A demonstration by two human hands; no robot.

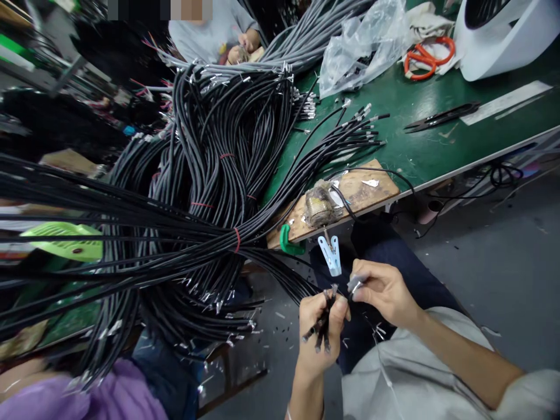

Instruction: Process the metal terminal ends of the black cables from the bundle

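Black cable ends [322, 329] fan out of my left hand [317, 332], whose fingers are wrapped round them. Close to its right, my right hand [382, 291] pinches a small grey and silvery piece [356, 286] at the cable tips; its exact form is too small to tell. Just above both hands, a light blue clothes peg [330, 255] hangs from a small motor-like device [321, 204] on a wooden board [370, 185]. A green clamp [289, 240] sits at the board's left corner. A thick bundle of black cables [219, 233] runs leftward.
The green table [420, 157] holds orange-handled scissors [429, 58], dark tweezers or shears [441, 116], a plastic bag [363, 46] and a white housing [503, 46]. One person in grey [205, 38] is across the table; another in purple [105, 396] is at lower left.
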